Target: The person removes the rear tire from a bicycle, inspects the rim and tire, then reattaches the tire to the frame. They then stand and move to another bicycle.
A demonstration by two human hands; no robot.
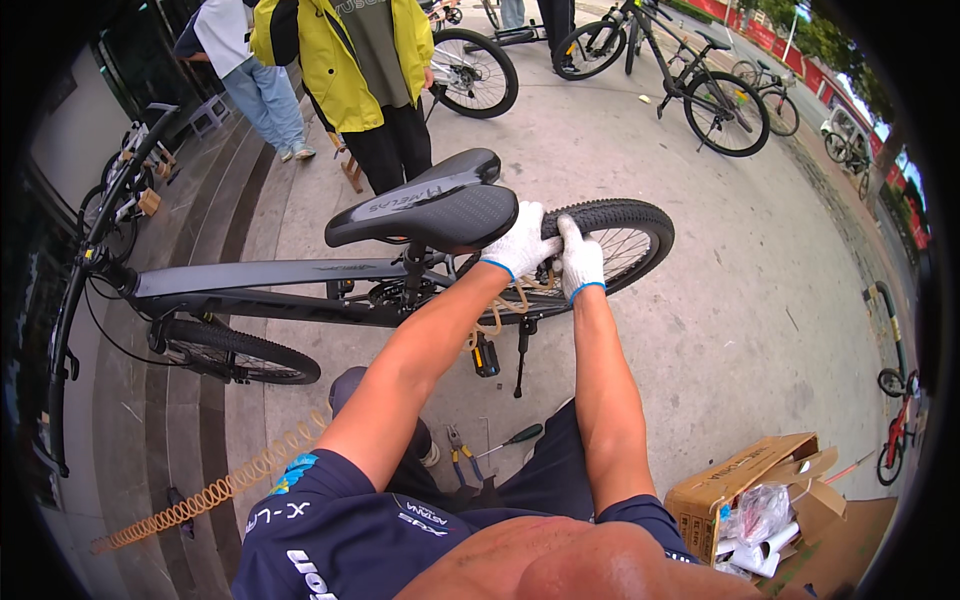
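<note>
Shirt in navy cloth with white and light-blue print (350, 535) at bottom edge, forearms (608, 410) reaching up from it. Open brown cardboard box (697, 530) lower right, crumpled clear plastic (768, 512) inside. Pliers with blue-and-yellow handles (464, 467) on grey concrete ground (760, 350), screwdriver with dark green handle (523, 434) just beside. Stretched tan coiled hose (200, 499) at left, over grey steps (185, 400); more tan coil under the hands. Dark grey bicycle (275, 272) upright in front, handlebar to the left; black kickstand (523, 357) below rear end. Black knobbly rear tyre (625, 213) on the right end of the bike, right of the smooth black saddle (425, 212). Left hand, white glove with blue cuff (521, 243), fingers bent onto the tyre near the saddle. Right hand, same glove type (581, 258), grasping the tyre, thumb up at the tread. Can't tell if either also has the hose end. Beyond: person in yellow-and-black jacket (365, 100), another in light-blue jeans (265, 105), black parked bicycle (690, 88) upper right.
</note>
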